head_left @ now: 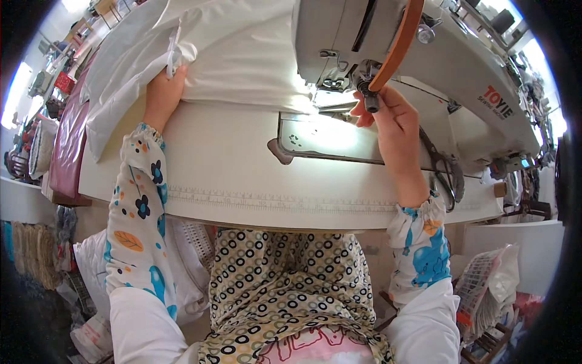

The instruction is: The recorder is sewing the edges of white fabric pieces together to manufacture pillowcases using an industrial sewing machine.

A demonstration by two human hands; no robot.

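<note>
A large sheet of white fabric (236, 54) spreads over the far left of the sewing table and runs up to the lit needle area of a grey sewing machine (464, 79). My left hand (165, 94) is closed on the fabric near its left side, with a fold bunched up at the fingertips. Beside the needle area, my right hand (397, 121) is raised with its fingers curled together, just below and behind a dark knob (371, 100) on the machine head. Whatever those fingers pinch is hidden or too small to name. An orange curved strip (403, 42) rises above the knob.
Dark-handled scissors (447, 173) lie right of my right wrist. A printed ruler scale (273, 200) follows the table's near edge. Maroon material (73, 136) hangs at the left, and white cloth (182, 261) is piled below the table. A wire basket (479, 285) stands lower right.
</note>
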